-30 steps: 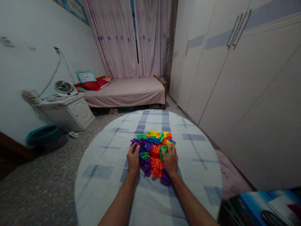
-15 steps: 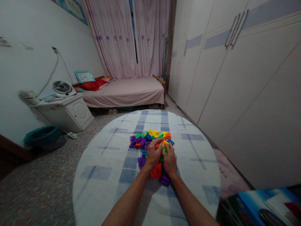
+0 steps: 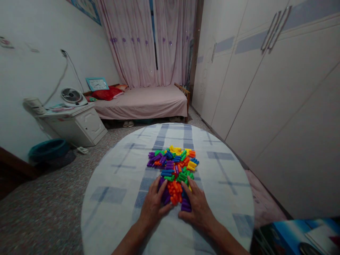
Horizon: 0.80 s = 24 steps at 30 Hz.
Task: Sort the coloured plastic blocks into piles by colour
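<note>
A heap of small plastic pieces (image 3: 170,164), finger-like and joined in short rows, lies on the table in purple, blue, green, yellow and orange. Around its near end my hands rest, one on each side. My left hand (image 3: 152,205) has its fingers apart and touches purple pieces (image 3: 165,194), partly covering them. With fingers spread, my right hand (image 3: 198,205) lies against other purple pieces (image 3: 186,204) and a bit of yellow. Between both hands sit orange pieces (image 3: 174,192). Neither hand grips anything that I can see.
The round table wears a blue-and-white checked cloth (image 3: 111,212). Beyond it stands a bed (image 3: 148,102). A white cabinet (image 3: 87,124) with a fan (image 3: 71,95) is at left, wardrobes (image 3: 278,106) at right. A blue printed box (image 3: 300,233) sits at lower right.
Both hands have drawn back toward me from the middle of the heap and moved apart, uncovering the yellow, green and orange pieces there. The view has shifted slightly.
</note>
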Each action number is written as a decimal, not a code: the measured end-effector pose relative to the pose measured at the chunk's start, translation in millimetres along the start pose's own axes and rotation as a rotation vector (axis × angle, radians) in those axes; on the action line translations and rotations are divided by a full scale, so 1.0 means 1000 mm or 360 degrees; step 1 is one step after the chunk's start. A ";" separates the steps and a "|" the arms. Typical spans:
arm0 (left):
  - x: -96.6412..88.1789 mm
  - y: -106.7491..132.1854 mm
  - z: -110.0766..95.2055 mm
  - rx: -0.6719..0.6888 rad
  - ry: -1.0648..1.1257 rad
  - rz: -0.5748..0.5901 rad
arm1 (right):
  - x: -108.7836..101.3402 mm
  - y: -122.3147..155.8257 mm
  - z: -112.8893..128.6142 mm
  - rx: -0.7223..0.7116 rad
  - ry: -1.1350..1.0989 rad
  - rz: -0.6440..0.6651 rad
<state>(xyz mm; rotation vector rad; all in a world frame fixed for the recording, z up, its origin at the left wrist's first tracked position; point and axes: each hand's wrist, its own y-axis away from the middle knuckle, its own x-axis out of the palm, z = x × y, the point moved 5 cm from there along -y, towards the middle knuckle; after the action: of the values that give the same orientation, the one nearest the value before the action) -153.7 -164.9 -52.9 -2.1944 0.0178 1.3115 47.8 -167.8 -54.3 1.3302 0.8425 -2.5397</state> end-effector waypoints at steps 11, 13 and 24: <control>-0.007 -0.075 0.003 -0.0210 0.0679 -0.0369 | -0.002 -0.072 0.012 0.0126 -0.0347 -0.0453; -0.009 -0.101 0.002 -0.0248 0.0720 -0.0399 | -0.005 -0.092 0.012 0.0160 -0.0333 -0.0518; -0.024 -0.124 0.095 -0.0592 0.0113 -0.0599 | -0.033 -0.105 -0.076 0.0650 -0.0022 -0.0584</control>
<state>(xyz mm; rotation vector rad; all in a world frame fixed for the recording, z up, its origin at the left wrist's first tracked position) -206.3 -22.1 -8.7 -2.3930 -0.6270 1.0866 82.1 -43.1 -19.2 1.3618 0.6334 -3.1367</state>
